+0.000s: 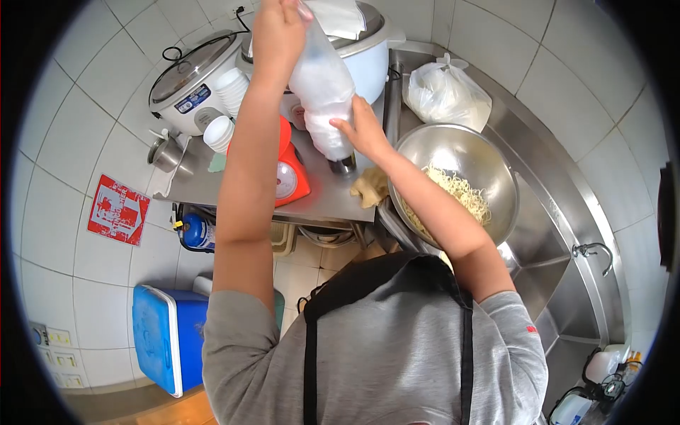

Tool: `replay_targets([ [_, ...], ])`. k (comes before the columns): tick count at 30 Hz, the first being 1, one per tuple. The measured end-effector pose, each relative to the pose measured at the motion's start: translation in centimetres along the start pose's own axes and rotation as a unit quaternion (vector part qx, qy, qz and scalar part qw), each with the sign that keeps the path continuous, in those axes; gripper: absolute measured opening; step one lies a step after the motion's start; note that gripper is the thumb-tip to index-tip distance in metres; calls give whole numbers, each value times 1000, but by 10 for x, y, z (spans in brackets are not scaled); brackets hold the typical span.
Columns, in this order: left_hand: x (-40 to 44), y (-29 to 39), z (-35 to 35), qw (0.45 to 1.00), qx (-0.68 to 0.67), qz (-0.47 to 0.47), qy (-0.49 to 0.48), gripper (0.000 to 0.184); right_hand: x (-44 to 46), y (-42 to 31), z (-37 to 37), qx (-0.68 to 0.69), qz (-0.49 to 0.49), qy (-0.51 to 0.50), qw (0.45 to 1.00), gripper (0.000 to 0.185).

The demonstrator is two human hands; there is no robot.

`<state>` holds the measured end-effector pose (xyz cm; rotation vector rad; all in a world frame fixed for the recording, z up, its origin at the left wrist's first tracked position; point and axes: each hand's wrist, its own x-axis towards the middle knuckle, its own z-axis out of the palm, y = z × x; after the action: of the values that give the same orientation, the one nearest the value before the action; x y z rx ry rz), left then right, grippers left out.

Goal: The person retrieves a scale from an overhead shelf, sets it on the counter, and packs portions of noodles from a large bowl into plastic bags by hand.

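Note:
A long translucent plastic bag [322,78] stands almost upright above the steel counter, with pale contents bunched in its lower half. My left hand [282,39] is closed around its top, near the upper edge of view. Lower down, my right hand [366,134] grips the bag's side, thumb across the front. A dark shiny cylindrical base [343,166] shows under the bag; I cannot tell whether it is a separate container. Just left is a red kitchen scale [292,173], partly behind my left forearm. A tan lumpy piece [370,187] lies at the counter edge.
A steel bowl [506,173] of pale thin strands stands by the sink [552,241]. Behind it sits a tied white bag [448,92]. Rice cookers [191,78] and stacked white cups [230,88] line the back. A blue cooler [156,340] is on the floor.

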<state>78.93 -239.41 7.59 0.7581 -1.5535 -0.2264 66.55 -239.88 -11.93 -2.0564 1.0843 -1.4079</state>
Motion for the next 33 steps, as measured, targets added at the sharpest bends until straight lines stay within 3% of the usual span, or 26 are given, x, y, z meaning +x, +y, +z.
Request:
replay_targets([
  [1, 8, 0, -6, 985, -169, 19, 15, 22, -4, 2, -2, -9, 19, -32, 999, 68],
  [2, 14, 0, -11, 979, -195, 42, 47, 22, -5, 6, -6, -20, 38, -65, 997, 68],
  [3, 21, 2, -16, 970, -219, 67, 77, 23, -5, 18, -6, -25, 33, -91, 995, 80],
  [5, 33, 24, -26, 979, 20, 116, 164, 27, -6, 7, -21, 0, 71, -28, 997, 87],
  [6, 35, 35, -27, 983, -19, 102, 150, 27, -3, -1, -30, 12, 89, 6, 996, 91],
  [7, 34, 48, -28, 985, -59, 88, 137, 27, 5, -14, -38, 110, 52, 80, 989, 101],
  [9, 36, 56, -20, 983, -148, 43, 97, 26, 17, -51, -69, 169, -62, 159, 971, 91],
  [11, 40, 54, -6, 969, -241, -18, 43, 25, 27, -83, -102, 83, -176, 167, 966, 75],
  [12, 43, 45, 5, 982, -179, 14, 64, 24, 29, -87, -115, 38, -232, 170, 957, 67],
  [13, 46, 34, 19, 988, -119, 47, 85, 24, 31, -82, -127, 24, -190, 130, 973, 35],
  [15, 25, 40, 50, 972, 45, 150, 176, 33, 24, -82, -143, -14, -122, 209, 970, 22],
  [16, 3, 48, 62, 935, 149, 258, 191, 25, 21, -83, -152, -34, -88, 248, 964, 15],
  [17, -24, 55, 76, 924, 175, 303, 151, 19, 17, -83, -161, -87, -50, 271, 957, 11],
  [18, -50, 62, 90, 910, 197, 348, 110, 13, 12, -79, -170, -114, -10, 256, 960, 12],
  [20, -83, 51, 110, 936, 144, 313, -66, 8, -1, -68, -191, -163, 76, 224, 958, 14],
  [22, -102, 16, 121, 925, 145, 272, -223, 10, -14, -43, -209, -135, 133, 174, 966, 15],
  [24, -102, -14, 125, 935, 151, 220, -234, 17, -30, -12, -232, -146, 175, 119, 966, 15],
  [25, -104, -24, 128, 939, 155, 192, -240, 21, -39, 14, -242, -119, 211, 108, 964, 23],
  [28, -117, -33, 140, 935, 158, 86, -305, 25, -70, 32, -246, 50, 283, -62, 956, 27],
  [30, -123, -33, 144, 936, 154, 79, -307, 30, -92, 58, -251, 77, 388, -184, 900, 44],
  [32, -128, -39, 147, 938, 149, 75, -305, 32, -114, 84, -251, -148, 511, -360, 766, 78],
  [33, -130, -40, 148, 937, 144, 71, -309, 32, -135, 104, -242, -186, 499, -414, 739, 91],
])
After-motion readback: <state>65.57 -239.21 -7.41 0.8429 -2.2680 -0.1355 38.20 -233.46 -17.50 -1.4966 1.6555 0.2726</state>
